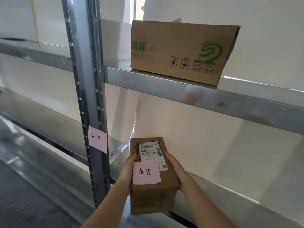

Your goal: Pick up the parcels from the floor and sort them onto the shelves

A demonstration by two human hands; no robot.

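While the small brown parcel [153,176] hangs in front of the lower shelf [230,191], it rests on nothing but the person's grip — the left hand [127,171] presses flat against its left side and the right hand [176,170] against its right, palms squeezing the box between them, its far end just over the shelf's front edge. From the head view, the likeliest slip is the box sliding down out of that side squeeze, since no fingers show under its base. A second risk is its leading edge catching the shelf lip or the upright post [88,102] close on the left, which would tilt it out of the hands.

Writing is plentiful. A pink note [146,173] on the parcel's top reads 泰安, and a matching pink note on the post [97,139] appears to carry the same two characters — so this bay seems the right one. The white shipping label [152,152] shows "P021" and barcodes; the finer print is too small to read. On the upper shelf [164,83] sits a larger carton [181,51] with a green swirl logo, green characters cut off at its left, "31", and four handling pictograms.
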